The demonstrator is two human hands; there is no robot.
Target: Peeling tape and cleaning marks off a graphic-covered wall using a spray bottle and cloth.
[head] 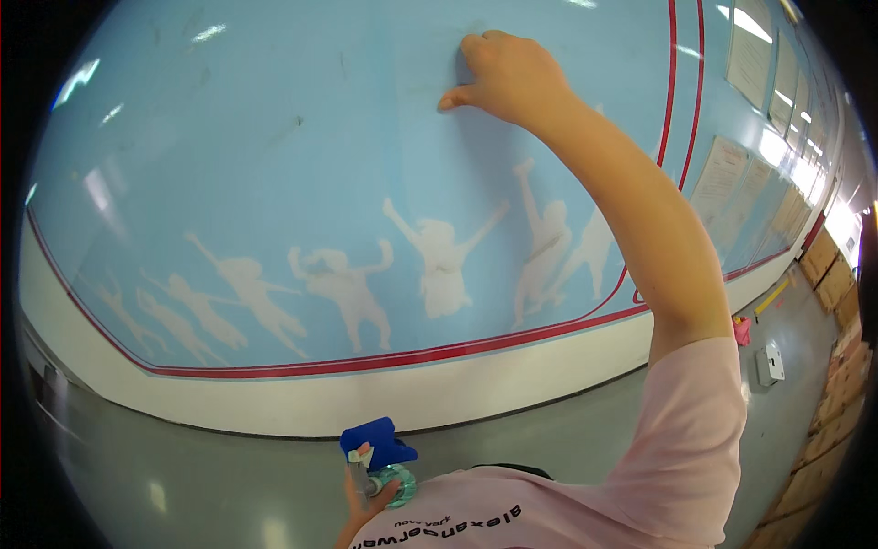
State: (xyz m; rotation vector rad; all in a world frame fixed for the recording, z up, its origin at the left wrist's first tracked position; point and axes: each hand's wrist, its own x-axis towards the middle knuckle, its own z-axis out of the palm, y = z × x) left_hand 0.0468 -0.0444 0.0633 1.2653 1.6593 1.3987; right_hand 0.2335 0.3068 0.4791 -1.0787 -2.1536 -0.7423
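My right hand (504,79) is raised against a glossy light-blue wall panel (240,137), its fingers bent towards the surface and the thumb apart; whether anything is under the fingers cannot be seen. Low at my body, my left hand (374,504) grips a translucent green bottle (399,484) with what looks like a spray head. A blue cloth or scraper-like piece (377,441) shows beside the bottle, at the same hand. White silhouettes of jumping figures (439,267) run along the panel's lower part, and faint dark smudges mark it in places.
A red-striped border (411,358) edges the panel above a white wall base. Papers (719,171) hang on the wall at the right. On the grey floor (226,480) stand a small white box (770,364) and a pink item (742,331). Cardboard boxes (833,412) line the right side.
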